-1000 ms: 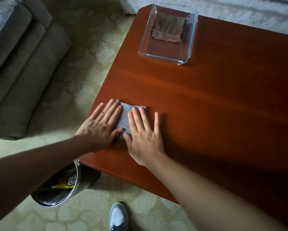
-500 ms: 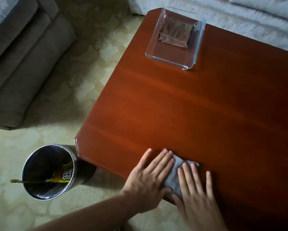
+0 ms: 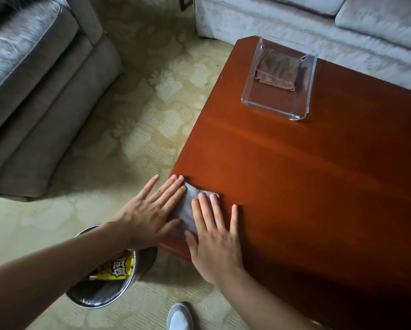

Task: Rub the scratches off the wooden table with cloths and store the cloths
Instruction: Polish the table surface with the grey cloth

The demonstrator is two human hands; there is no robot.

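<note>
Two bare hands press flat on a grey cloth (image 3: 187, 210) at the near-left corner of a reddish wooden table (image 3: 306, 186). Left hand (image 3: 149, 210) lies w/ fingers spread & straight, palm partly past the table edge, fingertips on the cloth's left side. Right hand (image 3: 215, 241) is also splayed flat, fingers extended, covering the cloth's right side; neither hand curls around or grips the fabric, they just hold it down. The cloth shows only in the gap btwn the hands.

At the table's far-left corner sits a clear acrylic tray (image 3: 271, 108) w/ a folded brown cloth (image 3: 277, 70) inside, well apart from the hands. The tabletop btwn tray & hands is bare.

Below the left forearm, on the pale patterned carpet (image 3: 137, 129), stands a round metal bin (image 3: 99, 294) holding a yellow wrapper (image 3: 118, 270). A grey armchair (image 3: 33, 91) is at left, a light sofa (image 3: 318, 22) beyond the table. A grey shoe (image 3: 179, 316) shows at the bottom edge.
</note>
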